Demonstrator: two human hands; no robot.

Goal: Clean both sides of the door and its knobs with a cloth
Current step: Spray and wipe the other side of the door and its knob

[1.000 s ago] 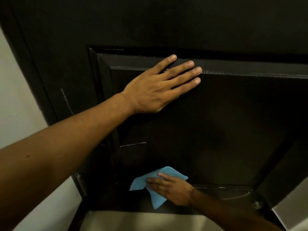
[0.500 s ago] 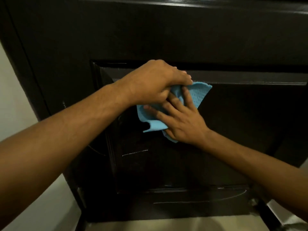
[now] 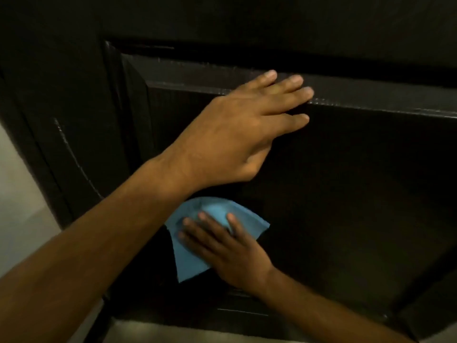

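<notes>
The right hand (image 3: 230,253) presses flat, fingers straight, on the blue cloth (image 3: 195,246) against the dark door (image 3: 358,194) (low on its sunken panel). The left hand (image 3: 237,134), fingers spread, rests above; its forearm crosses the cloth's upper-left edge. A pale wall (image 3: 17,194) shows left.

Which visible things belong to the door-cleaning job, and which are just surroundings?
In the job:
blue cloth
dark door
right hand, pressing the cloth on the door
left hand, flat on the door

Surroundings:
pale wall
floor strip
</notes>
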